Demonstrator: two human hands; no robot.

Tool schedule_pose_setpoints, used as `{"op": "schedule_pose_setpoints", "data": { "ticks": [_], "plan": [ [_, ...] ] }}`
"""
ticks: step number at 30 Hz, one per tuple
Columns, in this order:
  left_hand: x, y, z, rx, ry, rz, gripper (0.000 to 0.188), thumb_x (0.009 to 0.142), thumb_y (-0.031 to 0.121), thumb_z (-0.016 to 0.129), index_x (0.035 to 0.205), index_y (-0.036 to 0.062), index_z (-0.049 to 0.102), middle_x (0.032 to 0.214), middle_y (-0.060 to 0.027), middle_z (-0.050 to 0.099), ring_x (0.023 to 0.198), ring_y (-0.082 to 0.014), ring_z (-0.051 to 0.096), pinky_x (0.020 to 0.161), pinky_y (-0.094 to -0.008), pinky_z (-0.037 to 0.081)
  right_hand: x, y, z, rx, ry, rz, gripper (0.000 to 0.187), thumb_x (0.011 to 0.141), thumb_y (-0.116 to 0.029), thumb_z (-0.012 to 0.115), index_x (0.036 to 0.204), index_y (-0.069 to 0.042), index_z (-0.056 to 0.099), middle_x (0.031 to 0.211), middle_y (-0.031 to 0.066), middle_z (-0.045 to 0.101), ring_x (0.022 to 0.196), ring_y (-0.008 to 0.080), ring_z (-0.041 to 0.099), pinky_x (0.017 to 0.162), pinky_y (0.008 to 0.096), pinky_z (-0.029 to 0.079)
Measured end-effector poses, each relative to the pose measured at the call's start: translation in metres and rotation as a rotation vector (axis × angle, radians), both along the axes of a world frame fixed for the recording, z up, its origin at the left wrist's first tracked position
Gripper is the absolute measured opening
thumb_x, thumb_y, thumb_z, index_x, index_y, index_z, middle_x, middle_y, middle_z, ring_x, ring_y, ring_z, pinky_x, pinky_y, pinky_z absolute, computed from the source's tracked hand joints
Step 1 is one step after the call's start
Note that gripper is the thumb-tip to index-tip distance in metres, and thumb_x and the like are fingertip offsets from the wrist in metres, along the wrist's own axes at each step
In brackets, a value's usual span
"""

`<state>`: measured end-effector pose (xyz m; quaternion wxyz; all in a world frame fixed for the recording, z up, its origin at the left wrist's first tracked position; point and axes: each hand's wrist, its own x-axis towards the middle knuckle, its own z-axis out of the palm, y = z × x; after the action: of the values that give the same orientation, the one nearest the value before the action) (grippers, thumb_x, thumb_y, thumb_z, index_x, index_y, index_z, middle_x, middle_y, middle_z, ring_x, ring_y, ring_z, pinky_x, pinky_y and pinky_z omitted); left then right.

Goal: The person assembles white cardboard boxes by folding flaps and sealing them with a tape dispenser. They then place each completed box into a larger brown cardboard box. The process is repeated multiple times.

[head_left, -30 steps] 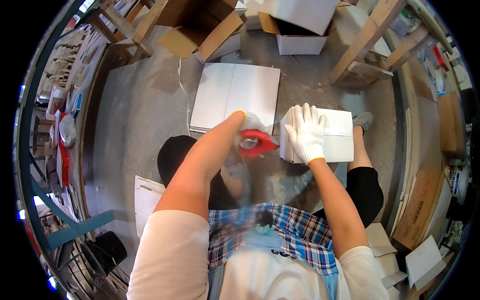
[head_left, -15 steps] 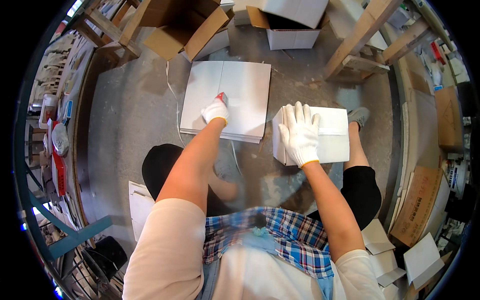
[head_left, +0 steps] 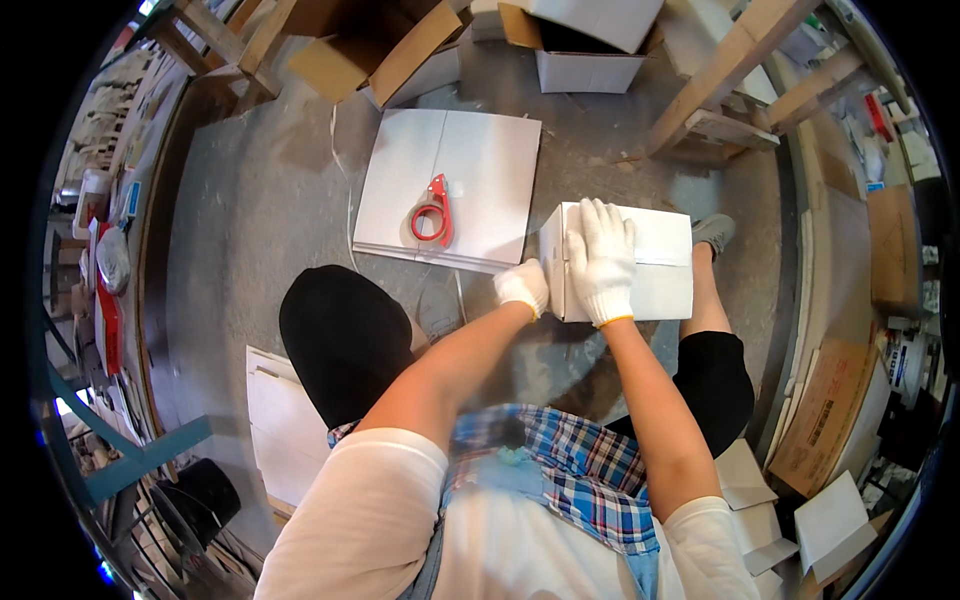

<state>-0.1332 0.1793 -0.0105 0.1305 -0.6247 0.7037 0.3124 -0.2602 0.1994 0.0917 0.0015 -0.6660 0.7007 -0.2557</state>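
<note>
The white box sits on the floor, the right hand laid flat on its top, fingers straight and pointing away from the body. The left forearm slants inward to the box's left side, where the left hand is curled; whether it grips anything, I cannot tell.

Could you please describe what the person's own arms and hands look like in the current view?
The left grip and right grip wear white, knit-looking gloves; a thin yellow-orange hem shows clearly at the right wrist. The forearms are bare, below short, loose white sleeves. No cables or markings are visible on them.
</note>
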Motion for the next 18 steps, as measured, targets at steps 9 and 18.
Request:
{"op": "schedule_pose_setpoints", "data": {
  "ticks": [9, 18],
  "plan": [
    [0.012, -0.063, 0.049, 0.512, 0.756, 0.708, 0.074, 0.098, 0.065, 0.044, 0.145, 0.0069, 0.049, 0.143, -0.0271, 0.051, 0.123, -0.0398, 0.058, 0.099, -0.0559, 0.047, -0.13, 0.017, 0.009, 0.19, -0.061, -0.687, 0.067, 0.101, -0.049, 0.049, 0.148, -0.002, 0.044, 0.139, 0.0273, 0.055, 0.129, 0.0393, 0.053, 0.11, 0.0457, 0.039],
    [-0.008, -0.059, 0.138, 0.29, 1.232, 0.658, 0.054, 0.105, 0.047, 0.043, 0.13, 0.0031, 0.063, 0.117, -0.0093, 0.067, 0.11, -0.0189, 0.058, 0.098, -0.0329, 0.044, -0.139, 0.034, 0.064, -0.062, -1.206, -0.645, 0.079, 0.104, -0.062, 0.037, 0.133, 0.008, 0.058, 0.133, 0.0196, 0.062, 0.123, 0.0281, 0.057, 0.106, 0.0391, 0.042]
  ]
}}
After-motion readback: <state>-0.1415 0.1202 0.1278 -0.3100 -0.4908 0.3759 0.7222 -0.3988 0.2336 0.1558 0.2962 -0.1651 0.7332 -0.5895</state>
